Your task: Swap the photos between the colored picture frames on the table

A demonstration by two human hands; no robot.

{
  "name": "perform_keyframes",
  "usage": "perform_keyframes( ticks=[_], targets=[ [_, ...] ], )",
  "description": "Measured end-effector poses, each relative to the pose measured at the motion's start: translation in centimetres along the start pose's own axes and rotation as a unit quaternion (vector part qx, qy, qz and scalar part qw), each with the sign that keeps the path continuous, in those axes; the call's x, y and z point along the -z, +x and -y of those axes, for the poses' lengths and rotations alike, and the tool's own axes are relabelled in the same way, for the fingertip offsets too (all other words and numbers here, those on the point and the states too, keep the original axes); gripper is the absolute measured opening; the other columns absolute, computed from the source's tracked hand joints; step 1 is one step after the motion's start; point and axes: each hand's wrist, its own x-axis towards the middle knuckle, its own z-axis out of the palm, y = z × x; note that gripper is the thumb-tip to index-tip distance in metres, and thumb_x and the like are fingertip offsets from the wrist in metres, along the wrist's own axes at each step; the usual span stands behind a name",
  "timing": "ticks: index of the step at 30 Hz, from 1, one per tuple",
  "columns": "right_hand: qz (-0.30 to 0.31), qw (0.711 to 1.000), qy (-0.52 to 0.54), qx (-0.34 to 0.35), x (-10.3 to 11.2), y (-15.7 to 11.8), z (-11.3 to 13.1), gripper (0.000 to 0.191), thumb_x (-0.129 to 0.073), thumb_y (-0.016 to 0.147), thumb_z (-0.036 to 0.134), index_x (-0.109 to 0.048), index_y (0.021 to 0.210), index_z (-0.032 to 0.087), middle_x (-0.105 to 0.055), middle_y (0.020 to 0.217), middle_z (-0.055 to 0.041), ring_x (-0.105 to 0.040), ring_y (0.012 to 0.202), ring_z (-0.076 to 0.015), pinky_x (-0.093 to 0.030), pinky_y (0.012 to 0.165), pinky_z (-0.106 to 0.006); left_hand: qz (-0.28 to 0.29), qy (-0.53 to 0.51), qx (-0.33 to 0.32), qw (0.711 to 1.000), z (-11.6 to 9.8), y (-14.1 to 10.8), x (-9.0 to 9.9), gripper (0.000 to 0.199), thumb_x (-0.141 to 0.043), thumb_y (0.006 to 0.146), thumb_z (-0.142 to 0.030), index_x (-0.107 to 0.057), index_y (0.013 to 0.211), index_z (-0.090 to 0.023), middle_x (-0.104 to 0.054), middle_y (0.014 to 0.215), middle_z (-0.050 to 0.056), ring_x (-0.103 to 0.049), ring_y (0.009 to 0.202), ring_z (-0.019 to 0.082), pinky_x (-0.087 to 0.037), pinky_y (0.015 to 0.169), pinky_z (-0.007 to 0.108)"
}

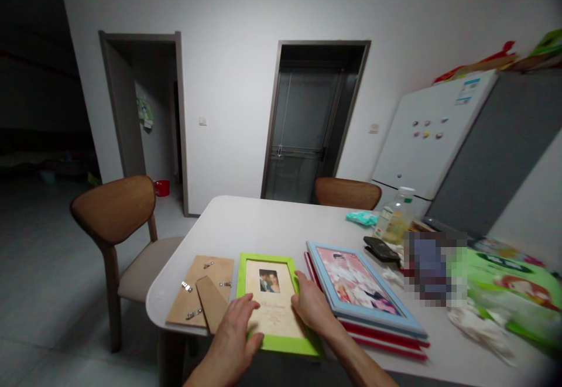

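Observation:
A lime-green picture frame [302, 345] lies face up on the white table [263, 220]. Inside it is a cream sheet [278, 318] with a small photo [268, 280] and faint print. My left hand [235, 337] is over the frame's lower left side, fingers and thumb spread apart. On the right side, my right hand [314, 305] rests against the frame's edge, fingers stretched and thumb apart, some fingers hidden. Left of the frame lies a brown backing board [182, 308] with metal clips and a stand leg [211, 302].
To the right, a light-blue picture frame [373, 317] lies on red ones [386, 340]. Beyond are a black wallet-like item [381, 250], a bottle [395, 217], a teal packet [362, 218], a green bag [504, 276] and crumpled tissue [478, 328]. Wooden chairs [116, 208] stand by the table.

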Motion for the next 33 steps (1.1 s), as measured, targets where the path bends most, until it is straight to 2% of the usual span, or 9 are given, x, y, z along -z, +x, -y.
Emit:
perform_keyframes(
  ticks=[3,7,11,15,19,21,24,27,33],
  targets=[
    [0.031,0.981,0.173,-0.079,1.1,0.1,0.8,0.060,-0.039,0.065,0.015,-0.031,0.123,0.005,-0.060,0.094,-0.0145,-0.058,0.080,-0.0192,-0.043,0.068,-0.026,0.031,-0.010,0.014,0.999,-0.8,0.7,-0.7,0.043,-0.056,0.065,-0.016,-0.050,0.108,-0.016,-0.049,0.120,0.012,-0.042,0.112,0.025,-0.034,0.095,0.043],
    [0.095,0.882,0.441,-0.132,3.0,-0.6,2.8,0.067,-0.032,0.069,0.017,-0.009,0.132,0.012,-0.063,0.073,-0.0048,-0.057,0.052,-0.0138,-0.044,0.052,-0.025,0.022,-0.024,-0.012,0.999,-2.8,2.3,-0.8,0.055,-0.061,0.065,-0.025,-0.043,0.116,-0.014,-0.042,0.126,0.013,-0.037,0.116,0.026,-0.031,0.097,0.043],
    [0.090,0.848,0.509,-0.121,3.9,-1.3,4.1,0.070,-0.041,0.067,0.018,-0.013,0.131,0.015,-0.058,0.060,0.0005,-0.052,0.045,-0.0113,-0.043,0.050,-0.024,-0.010,-0.006,-0.087,0.996,-5.0,3.1,-0.8,0.052,-0.057,0.067,-0.020,-0.042,0.116,-0.014,-0.046,0.121,0.012,-0.039,0.112,0.025,-0.033,0.095,0.041],
    [0.082,0.880,0.460,-0.087,3.2,-0.9,3.3,0.071,-0.047,0.068,0.025,-0.014,0.131,0.013,-0.056,0.060,0.0009,-0.053,0.048,-0.0124,-0.041,0.048,-0.023,-0.075,0.011,-0.127,0.989,-5.0,3.0,1.3,0.042,-0.040,0.073,-0.010,-0.042,0.115,-0.015,-0.056,0.100,0.009,-0.051,0.095,0.019,-0.041,0.086,0.035],
    [0.040,0.970,0.233,-0.065,1.8,0.0,1.4,0.062,-0.044,0.066,0.018,-0.030,0.125,0.006,-0.060,0.068,-0.0045,-0.057,0.058,-0.0156,-0.042,0.053,-0.025,-0.199,-0.023,0.035,0.979,-2.5,2.4,5.1,0.041,-0.040,0.071,-0.016,-0.042,0.113,-0.015,-0.058,0.088,0.006,-0.058,0.072,0.016,-0.048,0.069,0.030],
    [0.009,0.992,0.124,-0.039,1.0,0.0,0.5,0.056,-0.044,0.064,0.015,-0.040,0.119,0.005,-0.063,0.081,-0.0102,-0.059,0.071,-0.0183,-0.042,0.065,-0.027,-0.217,-0.061,0.127,0.966,-0.6,1.7,6.6,0.041,-0.042,0.069,-0.020,-0.044,0.109,-0.016,-0.059,0.086,0.004,-0.059,0.064,0.015,-0.048,0.060,0.027],
    [-0.021,0.999,0.037,-0.016,-0.2,-0.2,-0.3,0.051,-0.042,0.066,0.013,-0.045,0.116,0.005,-0.061,0.097,-0.0148,-0.057,0.087,-0.0206,-0.040,0.076,-0.027,-0.217,-0.108,0.177,0.954,2.3,0.5,7.2,0.037,-0.045,0.066,-0.024,-0.047,0.103,-0.016,-0.061,0.087,0.003,-0.061,0.070,0.017,-0.048,0.062,0.027],
    [-0.018,0.999,-0.027,-0.001,-0.8,-0.6,-0.5,0.049,-0.041,0.068,0.012,-0.045,0.116,0.002,-0.060,0.097,-0.0171,-0.056,0.089,-0.0219,-0.038,0.079,-0.027,-0.184,-0.078,0.187,0.962,4.1,-0.8,6.4,0.034,-0.045,0.066,-0.023,-0.049,0.100,-0.018,-0.062,0.087,0.002,-0.060,0.074,0.018,-0.047,0.066,0.028],
    [-0.010,0.995,-0.091,0.025,-1.2,-0.9,-0.6,0.043,-0.039,0.070,0.010,-0.050,0.110,0.001,-0.060,0.093,-0.0174,-0.054,0.090,-0.0222,-0.037,0.082,-0.028,-0.099,0.078,0.184,0.975,4.1,-2.0,5.4,0.035,-0.041,0.072,-0.025,-0.048,0.105,-0.016,-0.062,0.087,0.005,-0.059,0.079,0.021,-0.045,0.070,0.032]
  ],
)
